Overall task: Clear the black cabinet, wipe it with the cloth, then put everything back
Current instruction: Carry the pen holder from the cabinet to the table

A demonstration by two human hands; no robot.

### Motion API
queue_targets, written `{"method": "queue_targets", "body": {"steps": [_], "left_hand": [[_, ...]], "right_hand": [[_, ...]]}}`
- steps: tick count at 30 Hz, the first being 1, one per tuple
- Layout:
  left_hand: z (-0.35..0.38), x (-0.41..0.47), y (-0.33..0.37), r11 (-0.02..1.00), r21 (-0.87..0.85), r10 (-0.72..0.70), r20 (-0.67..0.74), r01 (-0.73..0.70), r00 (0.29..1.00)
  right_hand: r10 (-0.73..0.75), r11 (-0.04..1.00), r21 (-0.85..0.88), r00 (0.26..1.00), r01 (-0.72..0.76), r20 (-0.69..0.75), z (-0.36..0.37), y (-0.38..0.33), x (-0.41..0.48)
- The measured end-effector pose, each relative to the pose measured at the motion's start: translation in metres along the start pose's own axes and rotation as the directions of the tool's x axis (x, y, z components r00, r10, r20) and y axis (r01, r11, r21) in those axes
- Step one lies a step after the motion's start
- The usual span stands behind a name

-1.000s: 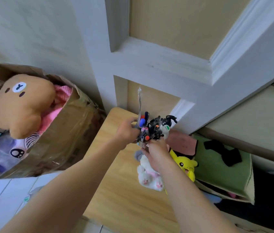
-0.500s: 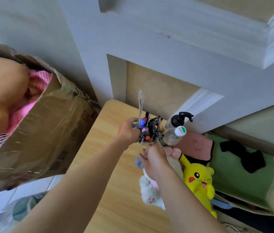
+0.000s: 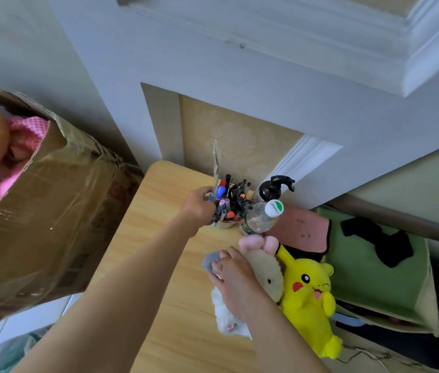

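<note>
Pen cup (image 3: 225,224), a small round tan holder crammed with plastic pens and markers (image 3: 230,196), stands upright near the back of a light wood-grain top (image 3: 159,265), close to the wall. Its long axis runs straight up. The pens fan upward and outward with caps in blue, red, pink and orange, and a thin clear plastic strip (image 3: 216,162) rises tallest. The left hand (image 3: 199,208) curls its fingers around the cup's left side and the pens there. Just beside the cup on the right is a clear plastic bottle (image 3: 258,220), tilted with its white-and-green cap toward the upper right. A pump bottle with a glossy black head (image 3: 275,188) stands behind it. The right hand (image 3: 235,281) lies over a heap of fluffy plush toys (image 3: 226,319) in white, grey and cream, fingers spread on the grey fuzz; whether it grips them cannot be told. A smooth yellow plush (image 3: 310,292) lies face up just beside them. A tape-wrapped cardboard box (image 3: 37,211) stands at the left.
</note>
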State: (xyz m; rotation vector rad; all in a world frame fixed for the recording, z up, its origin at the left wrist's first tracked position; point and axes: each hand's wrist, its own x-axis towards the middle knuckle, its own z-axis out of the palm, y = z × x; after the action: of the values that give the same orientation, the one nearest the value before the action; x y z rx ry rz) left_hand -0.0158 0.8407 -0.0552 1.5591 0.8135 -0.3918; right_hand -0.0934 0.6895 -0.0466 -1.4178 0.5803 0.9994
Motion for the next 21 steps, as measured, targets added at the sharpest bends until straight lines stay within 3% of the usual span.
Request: {"method": "queue_targets", "body": {"steps": [8,14,21], "left_hand": [[-0.013,-0.069,0.029,0.984,0.179,-0.006,-0.076,0.02,0.997],[-0.007,-0.162,0.062,0.93,0.367,0.081,-0.126,-0.03,0.989],[0.063,-0.27,0.113,0.737,0.582,0.335,0.126,-0.343,0.934]], "right_hand": [[0.016,0.997,-0.073,0.994,-0.025,-0.112,-0.016,-0.042,-0.067],[-0.189,0.928,-0.349,0.974,0.134,-0.129,-0.057,-0.071,-0.145],[-0.319,0.813,-0.56,0.928,0.162,-0.194,-0.136,-0.093,-0.278]]}}
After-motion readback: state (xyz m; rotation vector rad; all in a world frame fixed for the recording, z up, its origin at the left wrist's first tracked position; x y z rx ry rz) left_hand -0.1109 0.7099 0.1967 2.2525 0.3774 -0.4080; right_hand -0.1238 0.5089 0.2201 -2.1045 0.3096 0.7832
